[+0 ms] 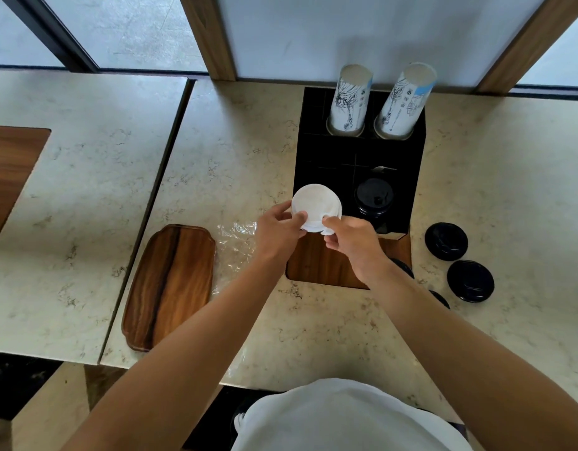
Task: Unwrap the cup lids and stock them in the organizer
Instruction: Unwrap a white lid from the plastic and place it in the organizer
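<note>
I hold a small stack of white cup lids (314,203) between both hands, just above the front left slot of the black organizer (320,164). My left hand (279,231) grips the stack's left edge with thumb and fingers. My right hand (352,239) pinches its lower right edge. A stack of black lids (374,198) fills the front right slot. Clear plastic wrap (235,245) lies crumpled on the counter left of my left wrist.
Two stacks of printed paper cups (349,102) stand in the organizer's back slots. Loose black lids (446,241) (470,280) lie on the marble counter at right. A wooden tray (170,284) sits at left. A wooden inset (320,265) is under my hands.
</note>
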